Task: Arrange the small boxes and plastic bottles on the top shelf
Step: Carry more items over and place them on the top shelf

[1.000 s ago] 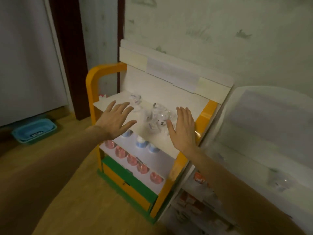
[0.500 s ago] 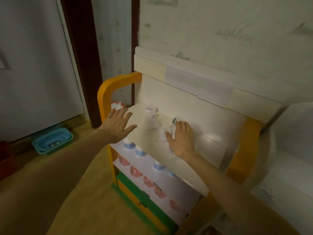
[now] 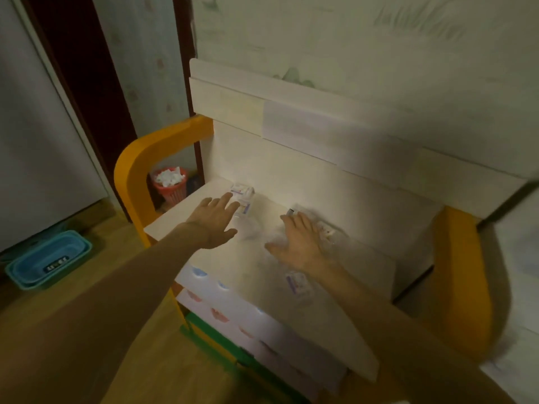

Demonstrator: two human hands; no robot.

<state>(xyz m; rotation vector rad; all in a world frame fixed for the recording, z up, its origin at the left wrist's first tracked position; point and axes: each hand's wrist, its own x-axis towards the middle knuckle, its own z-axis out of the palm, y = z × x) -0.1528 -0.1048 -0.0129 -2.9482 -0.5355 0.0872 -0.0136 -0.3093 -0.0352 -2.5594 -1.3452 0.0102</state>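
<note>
The white top shelf (image 3: 204,205) of an orange-framed rack holds small white boxes and clear plastic bottles, all blurred. My left hand (image 3: 214,221) lies flat and open, fingertips touching a small box (image 3: 243,207); a second box (image 3: 241,190) sits just behind it by the back panel. My right hand (image 3: 297,244) rests flat with fingers spread over clear plastic bottles (image 3: 323,233), one with a dark cap (image 3: 291,212). Another small box (image 3: 297,282) lies near my right wrist. Neither hand grips anything.
Lower shelves (image 3: 233,304) carry rows of blue-topped and pink-topped cups. A red wastebasket (image 3: 169,185) with paper stands behind the rack's orange side (image 3: 131,161). A blue basket (image 3: 48,259) sits on the wooden floor at left. A white panel rises behind the shelf.
The view moved closer and rightward over the shelf. My left hand reached forward from the shelf's left edge to the boxes. My right hand stayed flat on the bottles.
</note>
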